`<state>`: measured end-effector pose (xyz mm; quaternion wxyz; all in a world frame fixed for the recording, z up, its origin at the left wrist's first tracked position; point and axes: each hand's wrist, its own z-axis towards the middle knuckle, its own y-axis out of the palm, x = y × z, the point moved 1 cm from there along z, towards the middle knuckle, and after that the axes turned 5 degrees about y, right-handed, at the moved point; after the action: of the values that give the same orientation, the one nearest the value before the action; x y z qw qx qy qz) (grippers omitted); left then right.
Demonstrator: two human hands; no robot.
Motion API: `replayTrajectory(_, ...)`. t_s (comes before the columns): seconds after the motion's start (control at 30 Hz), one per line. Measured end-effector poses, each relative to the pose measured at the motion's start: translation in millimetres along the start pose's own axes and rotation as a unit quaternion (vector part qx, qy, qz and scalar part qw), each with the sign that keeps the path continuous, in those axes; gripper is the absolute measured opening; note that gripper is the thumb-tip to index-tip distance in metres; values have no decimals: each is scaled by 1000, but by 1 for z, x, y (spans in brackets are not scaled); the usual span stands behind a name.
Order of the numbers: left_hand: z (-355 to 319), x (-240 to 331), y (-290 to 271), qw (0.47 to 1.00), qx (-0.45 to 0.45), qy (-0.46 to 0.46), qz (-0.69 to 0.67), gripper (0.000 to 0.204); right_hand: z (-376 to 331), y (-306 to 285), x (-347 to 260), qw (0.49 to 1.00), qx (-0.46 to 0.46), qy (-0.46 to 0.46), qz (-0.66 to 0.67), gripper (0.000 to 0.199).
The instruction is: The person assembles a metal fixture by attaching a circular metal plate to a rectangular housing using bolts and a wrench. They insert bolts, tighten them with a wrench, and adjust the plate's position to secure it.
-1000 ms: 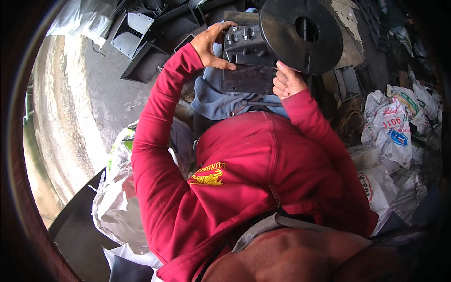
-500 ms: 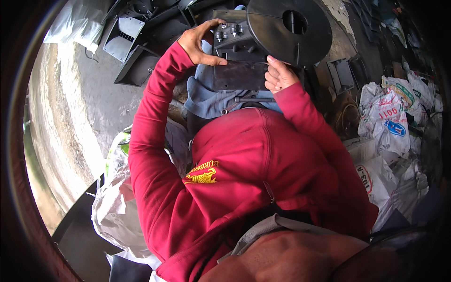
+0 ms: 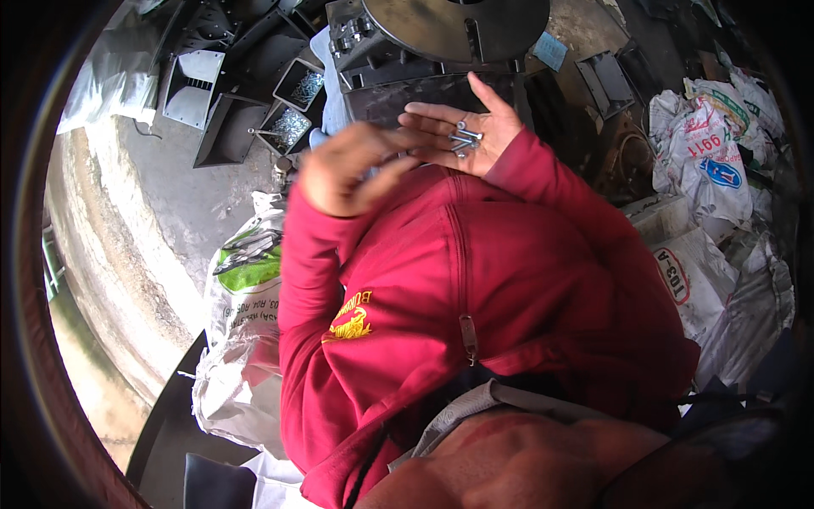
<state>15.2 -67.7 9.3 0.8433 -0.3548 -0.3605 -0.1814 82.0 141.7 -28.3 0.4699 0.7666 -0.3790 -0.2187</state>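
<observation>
My right hand (image 3: pixel 471 134) is palm up, fingers stretched to the left, with several silver bolts (image 3: pixel 465 139) lying in the palm. Close by, my left hand (image 3: pixel 352 170) reaches the fingertips of the right. Motion smears its fingers, so I cannot tell what they hold, if anything. Beyond both hands stands a black machine part with a flat base (image 3: pixel 424 100) and a large round disc (image 3: pixel 454 24) that has a slot in it. Fittings with bolts and nuts (image 3: pixel 352 36) sit on its left side.
Two dark trays of small metal fasteners (image 3: pixel 288 127) are at the upper left, beside black metal boxes (image 3: pixel 225 127). A white sack (image 3: pixel 242 339) stands at my left. Several white sacks (image 3: pixel 708 136) pile up on the right. A small blue sheet (image 3: pixel 550 51) lies past the disc.
Both hands have left the black part and come nearer to me. The right hand has turned palm up and opened out, showing bolts. The left has moved down beside it.
</observation>
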Motion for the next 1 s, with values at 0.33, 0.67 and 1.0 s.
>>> replayTrajectory(0.33, 19, -3, 45, 974, -69, 32, 214, 23, 15, -9, 8, 996, 55, 35, -62, 72)
replayTrajectory(0.67, 11, -19, 32, 975, -26, 4, 223, 19, 32, -11, 9, 997, 4, 67, -28, 65)
replayTrajectory(1.0, -3, -21, 8, 974, 64, -145, 163, 17, 34, 4, 13, 953, 85, -33, -288, 31)
